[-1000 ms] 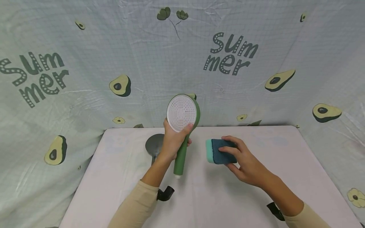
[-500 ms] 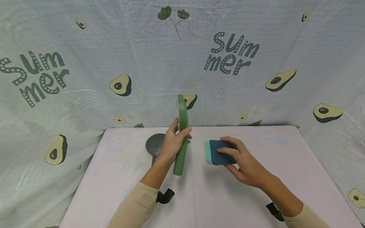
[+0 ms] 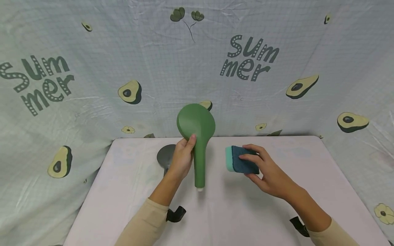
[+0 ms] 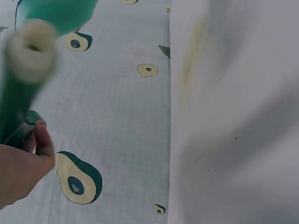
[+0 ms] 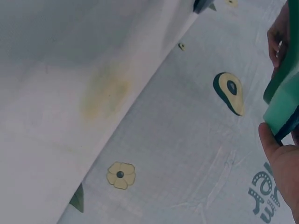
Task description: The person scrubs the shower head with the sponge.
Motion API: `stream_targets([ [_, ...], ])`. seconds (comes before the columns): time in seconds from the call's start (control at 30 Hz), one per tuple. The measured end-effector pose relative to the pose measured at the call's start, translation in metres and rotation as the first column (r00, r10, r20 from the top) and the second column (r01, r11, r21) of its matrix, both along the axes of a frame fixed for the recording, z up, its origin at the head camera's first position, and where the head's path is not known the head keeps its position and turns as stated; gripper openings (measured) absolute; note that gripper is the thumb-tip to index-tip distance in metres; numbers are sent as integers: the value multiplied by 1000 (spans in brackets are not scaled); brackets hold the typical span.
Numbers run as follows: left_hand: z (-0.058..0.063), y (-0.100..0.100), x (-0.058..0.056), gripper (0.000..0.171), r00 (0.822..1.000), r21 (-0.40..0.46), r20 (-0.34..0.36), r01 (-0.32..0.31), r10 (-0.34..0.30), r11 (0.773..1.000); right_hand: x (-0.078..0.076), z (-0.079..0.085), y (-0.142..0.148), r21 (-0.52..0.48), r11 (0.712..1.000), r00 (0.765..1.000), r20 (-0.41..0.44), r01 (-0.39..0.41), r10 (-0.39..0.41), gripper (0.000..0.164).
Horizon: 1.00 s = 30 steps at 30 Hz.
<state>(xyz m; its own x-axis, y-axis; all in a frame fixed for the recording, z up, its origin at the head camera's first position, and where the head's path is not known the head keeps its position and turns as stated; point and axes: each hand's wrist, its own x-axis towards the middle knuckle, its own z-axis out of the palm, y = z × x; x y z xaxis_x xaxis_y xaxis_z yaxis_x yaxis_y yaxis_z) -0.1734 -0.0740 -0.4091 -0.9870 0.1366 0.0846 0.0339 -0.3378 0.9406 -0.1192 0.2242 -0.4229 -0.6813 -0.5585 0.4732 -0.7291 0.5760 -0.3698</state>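
My left hand (image 3: pixel 183 158) grips a green shower head (image 3: pixel 199 150) by the upper handle, thumb lying on its back. Its smooth green back faces me, the handle points down, and the spray face is hidden. In the left wrist view the pale threaded-looking end of the handle (image 4: pixel 33 49) is close to the camera and blurred. To the right, my right hand (image 3: pixel 267 174) holds a sponge (image 3: pixel 243 160) between thumb and fingers above the table. The sponge has a dark blue scouring side and a mint green foam side (image 5: pixel 284 109) that points toward the shower head; a gap separates the two.
A dark grey round-headed utensil (image 3: pixel 166 155) lies on the pale pink table (image 3: pixel 132 164) left of my left hand, partly covered by that arm. Behind the table hangs a cloth (image 3: pixel 172 61) printed with avocados and lettering. Black straps show at both wrists.
The shower head has turned about its handle in my left hand, from its white spray face, through edge-on, to its green back. The sponge has shifted slightly right and up.
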Motion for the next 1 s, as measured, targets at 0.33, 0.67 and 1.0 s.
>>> stream_targets([
  [0.33,3,2,1,33,999,108,-8,35,-34,993,-13,21,-9,20,999,997,-71,44,-42,73],
  [0.67,0,8,5,45,986,166,-35,165,-162,972,-37,41,-35,56,998,998,-68,24,-20,69],
  [1.0,-1,10,4,45,985,110,-7,170,-170,979,-48,55,-54,110,994,999,-43,-12,17,64],
])
